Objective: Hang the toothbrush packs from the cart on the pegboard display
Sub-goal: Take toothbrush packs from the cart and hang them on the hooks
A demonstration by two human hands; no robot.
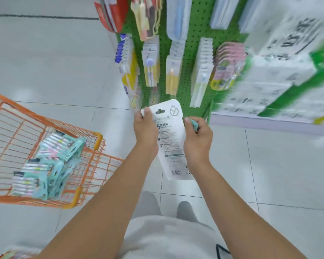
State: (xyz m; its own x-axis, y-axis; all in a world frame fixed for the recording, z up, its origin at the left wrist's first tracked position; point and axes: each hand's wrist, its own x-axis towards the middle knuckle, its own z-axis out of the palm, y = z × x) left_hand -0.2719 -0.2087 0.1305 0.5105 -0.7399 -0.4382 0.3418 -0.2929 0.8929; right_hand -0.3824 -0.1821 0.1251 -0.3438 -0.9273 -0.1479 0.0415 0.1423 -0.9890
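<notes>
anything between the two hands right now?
Yes. In the head view the white toothbrush pack spans the gap, back side facing the camera. The left hand pinches its top left corner; the right hand grips its right edge.

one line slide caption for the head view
Both hands hold a toothbrush pack before the green pegboard; more packs wait in the orange cart.
</notes>
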